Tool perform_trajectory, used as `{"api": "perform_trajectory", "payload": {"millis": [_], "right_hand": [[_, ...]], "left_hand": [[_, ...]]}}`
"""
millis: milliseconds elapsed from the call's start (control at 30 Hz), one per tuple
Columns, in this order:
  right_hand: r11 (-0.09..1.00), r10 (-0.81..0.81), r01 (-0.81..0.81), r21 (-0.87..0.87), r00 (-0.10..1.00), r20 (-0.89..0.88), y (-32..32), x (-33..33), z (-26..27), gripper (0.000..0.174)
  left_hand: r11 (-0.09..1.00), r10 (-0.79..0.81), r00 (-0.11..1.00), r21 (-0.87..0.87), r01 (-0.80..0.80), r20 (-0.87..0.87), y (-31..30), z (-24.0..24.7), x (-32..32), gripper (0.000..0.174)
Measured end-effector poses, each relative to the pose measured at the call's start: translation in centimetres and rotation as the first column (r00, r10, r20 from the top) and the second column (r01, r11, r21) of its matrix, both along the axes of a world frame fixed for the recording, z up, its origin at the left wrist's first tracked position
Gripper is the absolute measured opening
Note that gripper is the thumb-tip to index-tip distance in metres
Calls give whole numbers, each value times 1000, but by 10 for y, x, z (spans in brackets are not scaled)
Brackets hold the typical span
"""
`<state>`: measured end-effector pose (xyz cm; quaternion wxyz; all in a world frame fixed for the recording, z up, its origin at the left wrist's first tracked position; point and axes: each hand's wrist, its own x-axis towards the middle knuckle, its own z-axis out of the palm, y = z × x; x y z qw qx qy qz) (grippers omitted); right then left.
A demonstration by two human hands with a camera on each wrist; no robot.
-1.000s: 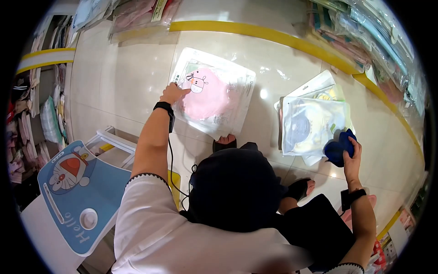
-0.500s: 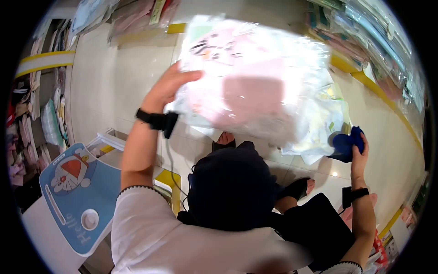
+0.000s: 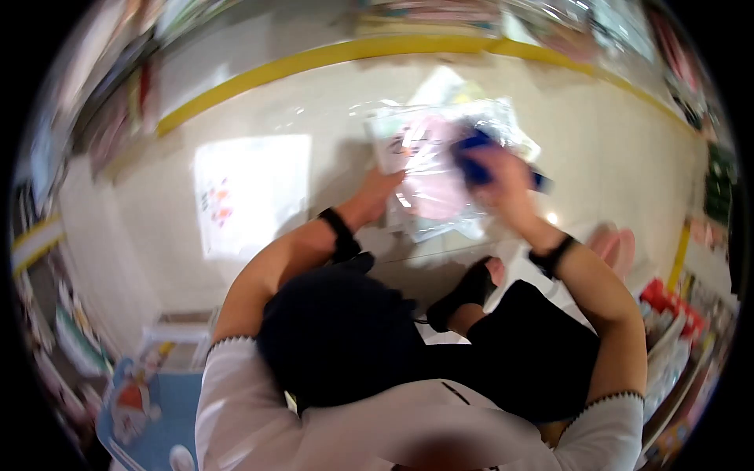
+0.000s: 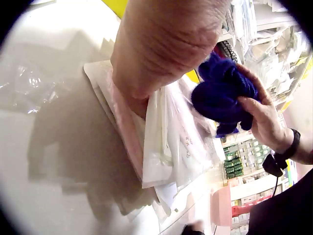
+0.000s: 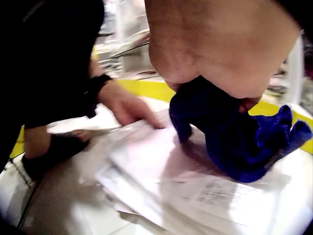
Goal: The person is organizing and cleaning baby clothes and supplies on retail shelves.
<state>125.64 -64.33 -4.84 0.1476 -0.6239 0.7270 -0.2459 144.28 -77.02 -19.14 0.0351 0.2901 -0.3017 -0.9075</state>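
Note:
A clear plastic packet point(image 3: 432, 200) with a pink printed item inside lies on top of the pile of flat packets point(image 3: 444, 82) on the floor. My left hand point(image 3: 375, 196) pinches its near-left edge, and the fingertips are partly hidden in the left wrist view. Over the same packet, my right hand point(image 3: 509, 184) holds a bunched dark blue cloth point(image 4: 225, 95). In the right wrist view, folds of the blue cloth point(image 5: 234, 142) hang below the palm, close over the plastic. The right hand is blurred in the head view.
Left of the pile, a white packet point(image 3: 251, 200) with a small pink print lies on the tiled floor. Yellow-edged shelves point(image 3: 345, 51) of bagged goods run around it. A blue folding table point(image 3: 157, 408) stands lower left, pink slippers point(image 3: 613, 247) to the right.
My left hand has lifted the pink packet from the floor and carried it right onto the pile. The white packet on the left now shows. The blue cloth has moved over the pink packet.

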Motion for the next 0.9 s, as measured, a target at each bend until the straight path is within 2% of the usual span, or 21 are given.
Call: {"api": "perform_trajectory", "payload": {"millis": [33, 67, 100, 167, 200, 233, 267, 300, 333, 367, 400, 433, 533, 600, 633, 667, 733, 767, 800, 867, 900], "right_hand": [[984, 162, -161, 75, 987, -9, -7, 23, -15, 40], [957, 266, -260, 129, 963, -37, -11, 44, -30, 39], [949, 294, -278, 150, 951, -95, -12, 56, -42, 41], [938, 313, -278, 207, 936, -160, -9, 49, -53, 47], [926, 319, -277, 257, 937, -141, -5, 37, -61, 52], [910, 277, -240, 337, 959, -66, 5, 18, -70, 59], [928, 171, -137, 348, 983, -69, 22, -4, -60, 59], [966, 64, -30, 257, 991, -122, 40, -18, -43, 59], [965, -65, 98, 243, 988, -140, 52, -36, -47, 56], [907, -255, 316, 278, 938, -234, 60, -52, -53, 53], [779, -507, 536, 325, 844, -175, 73, -74, -50, 48], [661, -665, 708, 249, 706, -241, 92, -97, -57, 46], [624, -774, 748, 228, 631, 49, 113, -115, -32, 48], [551, -834, 796, 249, 533, 141, 117, -102, -10, 47], [538, -842, 805, 248, 525, 124, 132, -104, -17, 48], [487, -873, 835, 256, 458, 166, 140, -105, -14, 47], [386, -913, 882, 272, 322, 249, 152, -108, -10, 47], [361, -897, 899, 248, 262, 356, 160, -117, -16, 43], [241, -918, 955, 175, 166, 361, 169, -122, -20, 40], [185, -835, 972, 147, 77, 544, 162, -131, -13, 44], [158, -778, 978, 137, 38, 628, 158, -136, -7, 46]], "left_hand": [[979, -60, 978, -178, 97, 201, -3, 10, -4, 32], [998, -49, 987, 37, 44, 154, -5, 14, 0, 30], [998, -60, 972, 15, 58, 226, -6, 4, 2, 28], [998, 13, 979, -70, 1, 202, -7, 18, -1, 29], [998, 42, 978, -56, -31, 205, -5, 14, -1, 30], [997, 12, 970, 65, -29, 242, -4, 24, 1, 32], [999, -27, 982, 30, 22, 188, -3, 27, 0, 34], [1000, -23, 978, 20, 19, 207, 6, 26, 1, 35], [1000, -14, 977, 6, 13, 212, 4, 22, -3, 36], [1000, -5, 978, 9, 4, 208, -2, 18, -1, 36], [1000, 6, 980, 1, -6, 198, -1, 21, -3, 36], [1000, 14, 982, -7, -13, 188, -1, 22, -8, 37], [992, -43, 985, 120, 24, 165, -13, 45, -13, 38], [999, -35, 984, 4, 34, 177, -11, 74, -13, 36], [997, -30, 985, -62, 41, 170, -16, 90, -21, 35], [955, -83, 987, -274, 118, 135, -22, 114, -21, 34], [723, -200, 975, -657, 214, 97, -36, 164, -15, 32], [619, -247, 969, -773, 138, -25, -44, 174, -16, 31], [505, -308, 941, -862, 41, -136, -50, 182, -18, 31], [265, -537, 812, -960, -96, -230, -59, 199, -34, 38], [33, -578, 809, -994, -105, -105, -54, 188, -37, 38]]}}
